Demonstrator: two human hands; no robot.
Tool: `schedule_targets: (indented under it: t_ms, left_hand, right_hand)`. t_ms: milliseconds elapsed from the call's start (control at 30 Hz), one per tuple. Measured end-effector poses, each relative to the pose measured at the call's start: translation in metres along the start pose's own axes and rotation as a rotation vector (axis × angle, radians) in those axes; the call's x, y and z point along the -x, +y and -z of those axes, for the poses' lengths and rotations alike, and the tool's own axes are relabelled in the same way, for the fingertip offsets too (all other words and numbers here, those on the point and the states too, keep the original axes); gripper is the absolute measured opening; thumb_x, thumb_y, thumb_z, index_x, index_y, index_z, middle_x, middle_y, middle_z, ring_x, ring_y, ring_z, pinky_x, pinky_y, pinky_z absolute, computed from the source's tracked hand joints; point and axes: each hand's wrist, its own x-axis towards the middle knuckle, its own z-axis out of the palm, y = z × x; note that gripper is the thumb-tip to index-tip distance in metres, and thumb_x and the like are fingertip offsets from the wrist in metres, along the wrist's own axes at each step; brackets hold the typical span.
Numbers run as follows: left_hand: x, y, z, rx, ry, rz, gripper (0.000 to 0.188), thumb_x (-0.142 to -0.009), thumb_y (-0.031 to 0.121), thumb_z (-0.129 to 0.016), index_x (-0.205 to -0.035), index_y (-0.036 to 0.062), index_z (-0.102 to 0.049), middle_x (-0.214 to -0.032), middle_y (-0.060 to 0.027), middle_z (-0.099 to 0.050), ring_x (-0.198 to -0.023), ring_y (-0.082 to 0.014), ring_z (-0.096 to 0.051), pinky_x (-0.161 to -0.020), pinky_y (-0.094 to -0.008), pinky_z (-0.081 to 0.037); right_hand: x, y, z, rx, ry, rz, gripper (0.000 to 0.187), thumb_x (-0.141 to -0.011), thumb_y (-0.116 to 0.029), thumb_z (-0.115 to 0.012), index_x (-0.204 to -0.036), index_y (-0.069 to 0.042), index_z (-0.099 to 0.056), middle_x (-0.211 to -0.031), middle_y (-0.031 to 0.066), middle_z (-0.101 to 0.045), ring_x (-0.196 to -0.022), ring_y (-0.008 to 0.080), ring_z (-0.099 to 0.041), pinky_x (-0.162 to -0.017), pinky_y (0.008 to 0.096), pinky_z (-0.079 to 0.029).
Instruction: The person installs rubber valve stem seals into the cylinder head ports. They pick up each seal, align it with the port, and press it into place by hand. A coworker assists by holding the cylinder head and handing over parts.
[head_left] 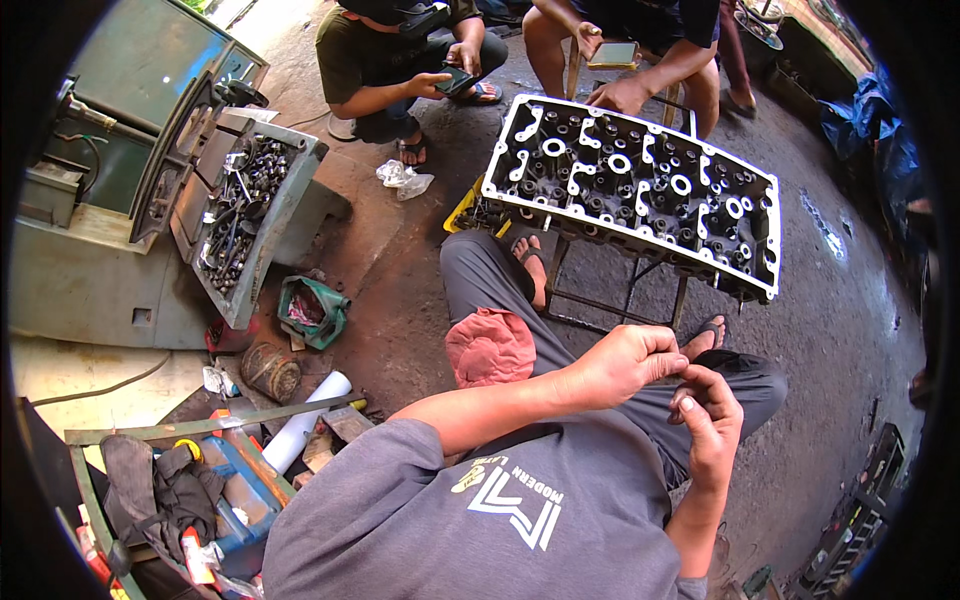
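My left hand (628, 364) is closed in a pinch in front of my shirt, above my lap. Its fingertips meet those of my right hand (712, 428), whose fingers are curled with thumb and forefinger close together. Anything between the fingers is too small or hidden to make out. Beyond my hands, an engine cylinder head (640, 212) with round bores and several valve springs rests on a metal stand (590, 312). A reddish cloth (490, 347) lies on my left thigh.
Left stands a grey machine (100, 290) with a tray (275, 235) of small metal parts. A green cut-open container (312, 312) and a yellow bin (462, 212) sit on the floor. A blue toolbox (238, 490) is lower left. Two people sit opposite, holding phones (455, 80).
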Motion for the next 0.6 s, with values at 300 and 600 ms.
schedule_targets:
  t_ms: [300,600]
  left_hand:
    - [-0.001,0.014,0.010,-0.590,-0.125,-0.217,0.018,-0.087,0.016,-0.067,-0.084,0.0039,-0.053,-0.084,-0.0125,-0.056,-0.081,-0.0339,-0.061,-0.067,-0.0423,-0.050]
    - [-0.032,0.017,0.088,-0.524,0.073,0.005,0.016,-0.085,0.014,-0.071,-0.089,-0.0002,-0.064,-0.080,-0.0112,-0.061,-0.076,-0.0241,-0.061,-0.069,-0.0340,-0.049]
  right_hand:
    - [-0.017,0.013,0.027,-0.676,-0.071,-0.386,0.028,-0.085,-0.017,-0.058,-0.106,0.002,-0.059,-0.068,0.0020,-0.050,-0.056,0.0132,-0.047,-0.054,0.0303,-0.046]
    - [-0.072,-0.006,0.067,0.199,0.405,0.130,0.034,-0.089,-0.001,-0.058,-0.123,-0.001,-0.059,-0.090,0.0013,-0.060,-0.078,0.0081,-0.056,-0.070,0.0224,-0.048]
